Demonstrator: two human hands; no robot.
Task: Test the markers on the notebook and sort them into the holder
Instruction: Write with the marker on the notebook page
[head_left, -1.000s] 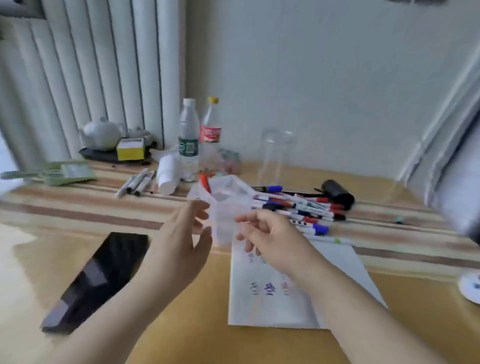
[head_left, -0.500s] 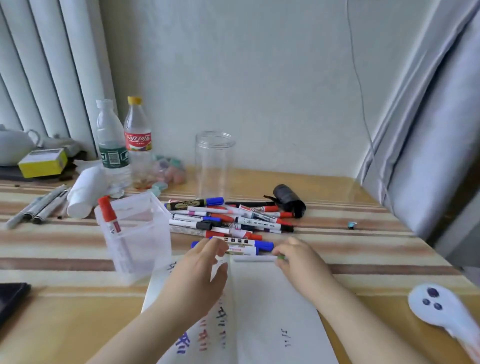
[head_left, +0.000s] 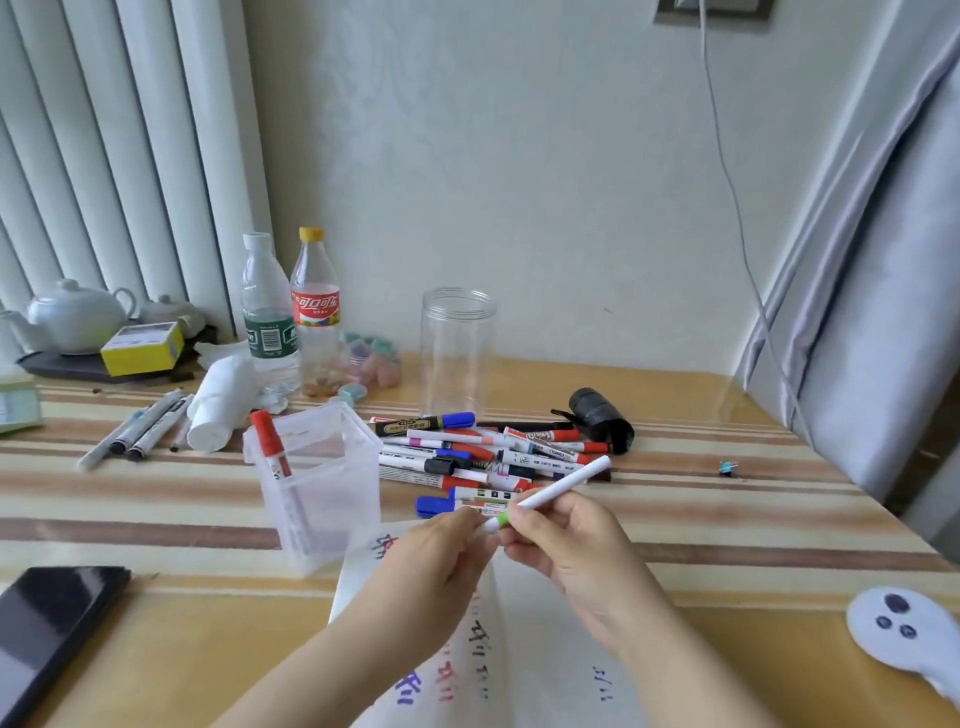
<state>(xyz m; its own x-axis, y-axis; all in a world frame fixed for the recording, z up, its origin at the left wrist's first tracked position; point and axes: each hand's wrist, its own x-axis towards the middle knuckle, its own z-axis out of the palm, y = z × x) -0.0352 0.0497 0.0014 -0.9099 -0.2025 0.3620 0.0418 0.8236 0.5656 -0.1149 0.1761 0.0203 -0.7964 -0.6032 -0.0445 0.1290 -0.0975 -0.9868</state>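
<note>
Two hands meet over the top edge of the open notebook (head_left: 524, 639), both closed on one white marker (head_left: 558, 488) with a green band near its lower end. The right hand (head_left: 566, 545) curls its fingers round the barrel just above the green band, so most of the white barrel sticks out up and to the right, past the grip and over the near edge of the marker pile (head_left: 493, 457). The left hand (head_left: 441, 556) pinches the marker's short lower end, just below the band, with its fingertips touching those of the right hand. Whether the cap is on or coming off I cannot tell, as the fingers hide that end.

The notebook lies flat on the striped table (head_left: 156, 499), with red, blue and purple scribbles showing on its pages between and below the forearms. Left of the hands stands the clear square holder (head_left: 317, 483), upright, with one red-capped marker (head_left: 270, 441) leaning in its near-left corner. The pile of loose markers, with red, blue and black caps, lies on the table just behind the hands, to the right of the holder. Behind the pile a tall clear jar (head_left: 457, 353) stands open, and a black roll (head_left: 602, 415) lies at the pile's right end. A dark phone (head_left: 52, 629) rests at the lower left
</note>
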